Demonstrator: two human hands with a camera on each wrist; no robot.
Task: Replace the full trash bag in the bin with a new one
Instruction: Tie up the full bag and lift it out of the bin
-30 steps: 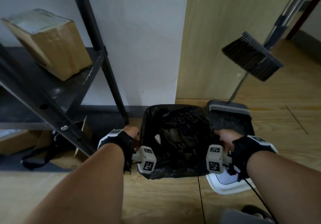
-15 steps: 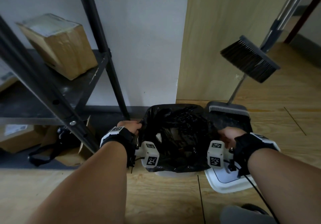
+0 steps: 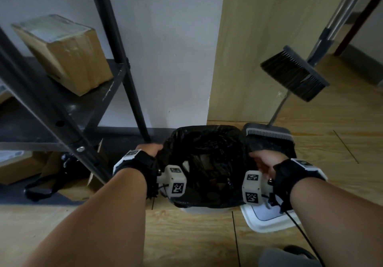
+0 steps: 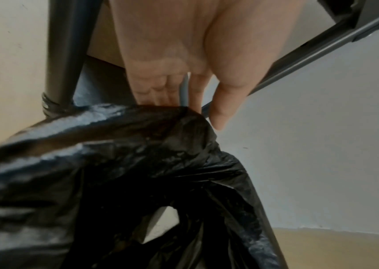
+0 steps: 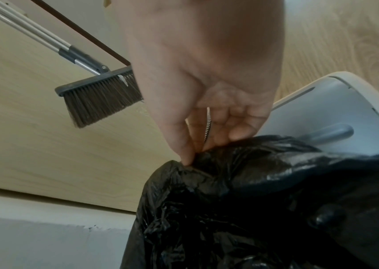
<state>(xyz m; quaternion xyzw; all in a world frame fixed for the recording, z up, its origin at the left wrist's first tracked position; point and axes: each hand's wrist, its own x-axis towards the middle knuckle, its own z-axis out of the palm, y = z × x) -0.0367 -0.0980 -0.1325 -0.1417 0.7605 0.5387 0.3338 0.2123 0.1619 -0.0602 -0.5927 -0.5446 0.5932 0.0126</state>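
Note:
A full black trash bag (image 3: 207,163) sits in a white bin (image 3: 202,210) on the wooden floor by the wall. My left hand (image 3: 152,149) grips the bag's left edge, with the fingers curled into the plastic (image 4: 161,116). My right hand (image 3: 261,161) pinches the bag's right edge between thumb and fingers (image 5: 197,151). The bag (image 5: 241,209) is drawn up above the bin's rim, so only the bin's front lip shows. Trash lies dark inside the bag's open mouth.
The bin's white lid (image 3: 269,218) lies on the floor to the right. A dustpan (image 3: 269,138) and a broom (image 3: 294,74) stand behind it against a wooden panel. A black metal shelf (image 3: 68,105) with a cardboard box (image 3: 64,53) is on the left.
Both hands have lifted the bag's edges upward off the rim, and the white front lip of the bin has come into sight below the bag.

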